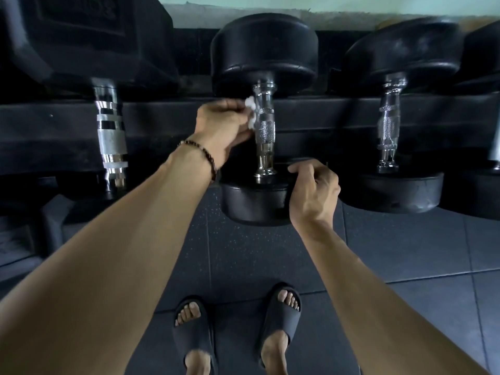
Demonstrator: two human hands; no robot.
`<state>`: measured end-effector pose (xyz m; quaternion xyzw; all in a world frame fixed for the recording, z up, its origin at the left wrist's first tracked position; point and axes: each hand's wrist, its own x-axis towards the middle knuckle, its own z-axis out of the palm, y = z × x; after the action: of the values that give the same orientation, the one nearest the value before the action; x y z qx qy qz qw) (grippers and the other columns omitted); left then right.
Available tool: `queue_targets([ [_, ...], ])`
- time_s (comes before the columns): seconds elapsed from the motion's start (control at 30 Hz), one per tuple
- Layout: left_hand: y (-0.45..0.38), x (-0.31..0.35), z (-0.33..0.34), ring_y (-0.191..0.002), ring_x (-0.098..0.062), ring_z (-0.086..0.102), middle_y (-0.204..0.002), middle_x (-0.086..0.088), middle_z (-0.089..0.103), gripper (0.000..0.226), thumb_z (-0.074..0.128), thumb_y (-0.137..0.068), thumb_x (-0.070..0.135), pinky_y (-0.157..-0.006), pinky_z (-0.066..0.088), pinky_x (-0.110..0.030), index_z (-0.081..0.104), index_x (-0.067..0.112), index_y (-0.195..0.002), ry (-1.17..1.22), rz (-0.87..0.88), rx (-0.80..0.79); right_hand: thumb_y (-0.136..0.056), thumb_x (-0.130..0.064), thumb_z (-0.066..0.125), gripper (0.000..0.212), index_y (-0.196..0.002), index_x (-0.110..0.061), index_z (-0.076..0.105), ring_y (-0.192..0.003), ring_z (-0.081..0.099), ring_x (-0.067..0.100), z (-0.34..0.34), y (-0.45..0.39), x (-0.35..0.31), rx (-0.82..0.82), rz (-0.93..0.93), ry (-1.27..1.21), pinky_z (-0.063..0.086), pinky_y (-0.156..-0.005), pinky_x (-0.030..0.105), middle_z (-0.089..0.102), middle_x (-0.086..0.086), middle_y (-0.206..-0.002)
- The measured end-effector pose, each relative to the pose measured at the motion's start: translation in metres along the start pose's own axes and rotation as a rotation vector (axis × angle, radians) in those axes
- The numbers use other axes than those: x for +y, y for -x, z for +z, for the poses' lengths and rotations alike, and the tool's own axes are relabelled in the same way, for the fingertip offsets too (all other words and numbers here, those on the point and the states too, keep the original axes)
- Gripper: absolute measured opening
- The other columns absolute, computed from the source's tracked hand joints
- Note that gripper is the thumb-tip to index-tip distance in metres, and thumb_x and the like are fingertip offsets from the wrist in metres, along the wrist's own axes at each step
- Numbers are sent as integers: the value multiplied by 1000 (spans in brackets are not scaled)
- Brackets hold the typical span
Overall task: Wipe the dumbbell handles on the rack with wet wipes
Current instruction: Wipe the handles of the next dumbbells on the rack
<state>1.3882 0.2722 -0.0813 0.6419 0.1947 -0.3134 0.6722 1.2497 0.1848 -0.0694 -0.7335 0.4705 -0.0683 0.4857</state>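
Your left hand (pixel 221 125) pinches the wet wipe (pixel 251 113) against the middle dumbbell's chrome handle (pixel 264 131).
Your right hand (pixel 313 190) curls its fingers over the near weight head (pixel 254 204) at the rack's (pixel 162 125) front edge; the neighbouring dumbbell handles (pixel 388 125) rest on either side.

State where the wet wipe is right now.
In the head view, centre: the wet wipe is pinched in the left hand against the middle dumbbell's chrome handle.
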Motion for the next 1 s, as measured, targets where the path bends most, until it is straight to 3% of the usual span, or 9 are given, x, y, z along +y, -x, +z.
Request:
queue_targets([
  [0.07, -13, 5, 6, -70, -18, 70, -76, -6, 72, 19, 60, -92, -7, -63, 60, -28, 64, 9, -84, 93, 0, 2, -90, -11, 46, 27, -73, -6, 67, -51, 50, -2, 0, 0, 0, 0, -8, -7, 36, -49, 11, 53, -5, -56],
  [0.17, -9, -15, -3, -93, -32, 73, -102, -21, 73, 25, 61, -86, -12, -80, 61, -38, 70, 2, -104, -93, -107, -88, -88, -12, 45, 28, -77, 3, 65, -49, 43, 5, 1, -1, 2, -1, -19, -4, 35, -48, 16, 50, 3, -56],
  [0.3, 0, -27, -12, -57, -10, 67, -81, -9, 70, 22, 55, -91, -11, -56, 57, -22, 67, 3, -104, -171, -117, -184, -87, -13, 43, 30, -81, 8, 63, -50, 41, 6, 1, -2, 3, -14, -25, 4, 37, -51, 22, 49, 15, -58],
  [0.43, -20, -6, 2, -65, -13, 66, -80, -8, 74, 23, 48, -97, -5, -59, 56, -24, 60, 13, -89, 182, -58, -249, -80, -23, 44, 32, -77, 0, 66, -54, 47, 4, 1, -1, 4, -15, -56, -7, 37, -51, 15, 62, 12, -66],
  [0.57, -17, -19, -16, -84, -15, 69, -99, -9, 73, 24, 53, -92, -8, -76, 58, -23, 63, 13, -100, -132, -130, -403, -85, -18, 53, 25, -62, -17, 61, -53, 51, 1, 0, -3, 7, -34, -41, 12, 39, -55, 13, 54, -11, -51],
  [0.63, -11, -29, -27, -73, -16, 65, -87, -11, 66, 25, 53, -88, -16, -69, 57, -20, 64, 7, -92, -232, -198, -397, -85, -19, 53, 25, -61, -18, 60, -53, 51, 1, 0, -4, 7, -45, -27, 23, 40, -57, 16, 53, -14, -50],
  [0.77, -12, -24, -23, -67, -15, 65, -77, -7, 67, 23, 55, -91, -11, -70, 59, -26, 63, 9, -84, -116, -124, -293, -80, -36, 49, 21, -72, -24, 66, -82, 60, 9, 3, 1, 8, -62, -58, 60, 48, -78, 32, 64, -9, -77],
  [0.9, -30, -1, -8, -79, -22, 70, -92, -14, 72, 19, 52, -94, -8, -72, 61, -34, 62, 7, -91, 247, -56, -217, -75, -57, 38, 52, -97, -20, 66, -104, 50, 15, 10, 16, 16, 7, -195, 155, 39, -89, 30, 62, -6, -103],
  [1.0, -19, -18, -17, -102, -29, 69, -115, -21, 70, 25, 52, -94, -7, -87, 59, -36, 64, -1, -115, -73, -114, -379, -76, -58, 36, 51, -93, -20, 64, -102, 50, 16, 11, 15, 18, 43, -199, 159, 38, -88, 31, 62, -6, -100],
])
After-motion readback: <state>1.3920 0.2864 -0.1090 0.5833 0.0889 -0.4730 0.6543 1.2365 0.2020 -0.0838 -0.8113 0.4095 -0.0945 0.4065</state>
